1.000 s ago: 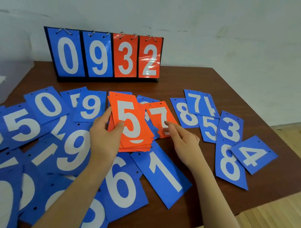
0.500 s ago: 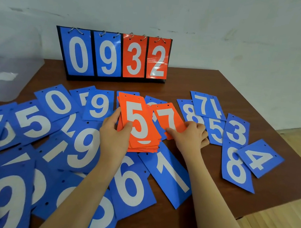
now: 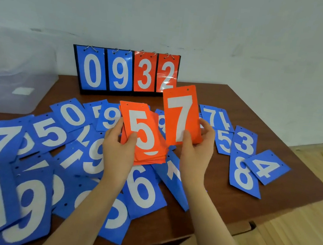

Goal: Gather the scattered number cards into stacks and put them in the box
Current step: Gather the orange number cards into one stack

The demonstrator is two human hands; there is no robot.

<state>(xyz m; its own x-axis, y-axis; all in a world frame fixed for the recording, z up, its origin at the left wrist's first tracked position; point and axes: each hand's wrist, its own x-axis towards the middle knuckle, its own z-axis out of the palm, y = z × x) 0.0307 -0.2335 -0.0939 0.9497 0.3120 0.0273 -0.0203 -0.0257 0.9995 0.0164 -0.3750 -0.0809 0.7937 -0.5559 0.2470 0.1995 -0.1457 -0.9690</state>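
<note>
Left hand (image 3: 117, 149) clamps a stack of glossy orange rectangular cards (image 3: 144, 138). Right hand (image 3: 197, 149) pinches the flat orange 7 card (image 3: 182, 114), at 1 o'clock from the stack, above the wooden table (image 3: 227, 207).

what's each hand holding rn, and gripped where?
Left hand: orange card stack, by its lower left edge. Right hand: single orange 7 card, by its lower end.
</note>
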